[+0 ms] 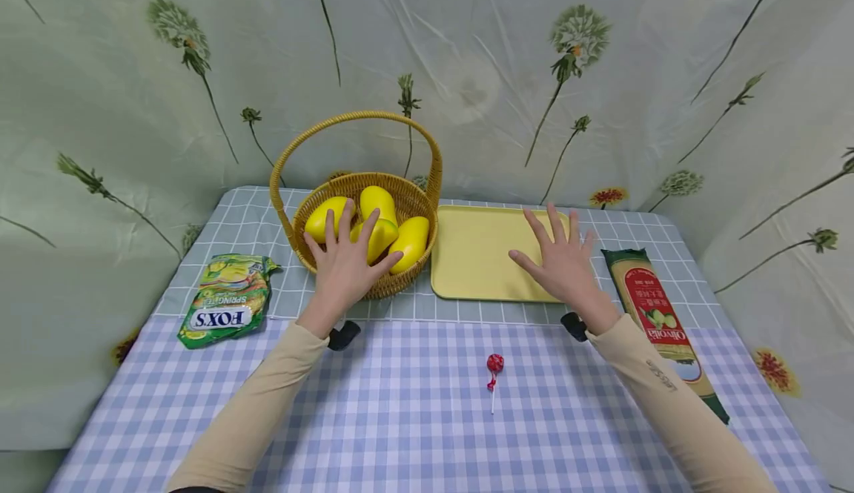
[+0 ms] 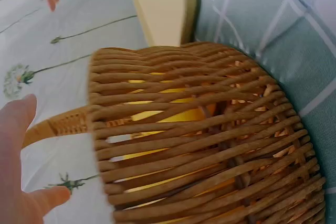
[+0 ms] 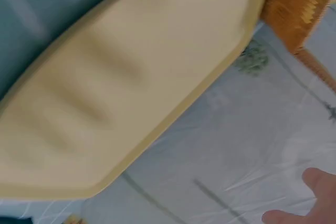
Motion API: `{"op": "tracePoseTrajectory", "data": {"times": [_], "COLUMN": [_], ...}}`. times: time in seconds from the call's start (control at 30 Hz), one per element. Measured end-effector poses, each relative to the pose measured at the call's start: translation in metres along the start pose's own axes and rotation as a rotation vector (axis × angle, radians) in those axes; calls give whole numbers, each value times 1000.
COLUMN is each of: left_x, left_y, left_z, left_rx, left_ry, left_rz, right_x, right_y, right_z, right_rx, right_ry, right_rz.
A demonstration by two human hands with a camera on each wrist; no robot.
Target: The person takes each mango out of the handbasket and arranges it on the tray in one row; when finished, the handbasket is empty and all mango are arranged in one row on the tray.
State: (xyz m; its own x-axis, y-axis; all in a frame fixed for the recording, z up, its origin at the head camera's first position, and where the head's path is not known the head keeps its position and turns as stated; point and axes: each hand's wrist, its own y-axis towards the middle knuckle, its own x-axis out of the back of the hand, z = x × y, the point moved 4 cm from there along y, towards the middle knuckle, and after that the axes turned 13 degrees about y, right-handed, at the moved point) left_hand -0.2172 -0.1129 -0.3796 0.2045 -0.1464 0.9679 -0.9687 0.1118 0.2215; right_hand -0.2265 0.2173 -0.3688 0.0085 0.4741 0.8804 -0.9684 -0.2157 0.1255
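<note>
With fingers spread, my left hand point(image 1: 345, 270) hovers over the front of a wicker basket point(image 1: 394, 285) and holds nothing. Several yellow mangoes point(image 1: 411, 245) lie inside, partly covered by that hand in the head view. The left wrist view shows the basket's woven side point(image 2: 210, 129) close up, the fruit showing through its gaps. My right hand point(image 1: 563, 267), fingers also spread, is above the right part of a pale yellow tray point(image 1: 474, 256). Finger shadows fall on the tray's bare surface point(image 3: 131, 66) in the right wrist view.
A green FOX'S candy bag point(image 1: 230, 300) lies at the left. A red lollipop point(image 1: 494, 364) with a white stick lies on the checked cloth in front. At the right, a long Olivoila noodle packet point(image 1: 657, 315) lies partly behind my right forearm. The floral curtain point(image 1: 494, 93) hangs behind the table.
</note>
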Motion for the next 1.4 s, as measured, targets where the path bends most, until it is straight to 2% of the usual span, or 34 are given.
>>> {"op": "tracePoseTrajectory", "data": {"times": [0.1,0.17,0.3,0.43,0.53,0.6,0.73,0.87,0.97,1.1,1.17,1.27,1.4], "left_x": [8,15,27,33,34,34,29,17,4,-14,-20,-26,-31], "left_y": [-7,-13,-25,-38,-49,-55,-67,-72,-72,-65,-60,-54,-51], "left_z": [2,6,16,30,41,47,60,71,75,73,73,72,70], "left_rx": [-17,-30,-39,8,64,109,209,285,331,381,388,381,386], "left_ry": [-72,-170,-436,-708,-865,-938,-980,-989,-1057,-1154,-1178,-1180,-1169], "left_rz": [-76,-144,-250,-268,-270,-276,-277,-238,-145,15,60,77,74], "right_x": [-2,-5,-14,-30,-45,-55,-74,-90,-100,-108,-110,-114,-118], "right_y": [5,9,21,37,49,56,68,78,82,85,85,86,87], "right_z": [17,30,59,87,105,115,129,140,148,159,164,168,171], "right_rx": [80,154,307,407,431,412,322,280,263,240,233,201,161], "right_ry": [77,151,351,548,669,745,842,807,694,490,407,331,326], "right_rz": [0,-3,16,71,129,175,257,300,313,314,305,272,237]}}
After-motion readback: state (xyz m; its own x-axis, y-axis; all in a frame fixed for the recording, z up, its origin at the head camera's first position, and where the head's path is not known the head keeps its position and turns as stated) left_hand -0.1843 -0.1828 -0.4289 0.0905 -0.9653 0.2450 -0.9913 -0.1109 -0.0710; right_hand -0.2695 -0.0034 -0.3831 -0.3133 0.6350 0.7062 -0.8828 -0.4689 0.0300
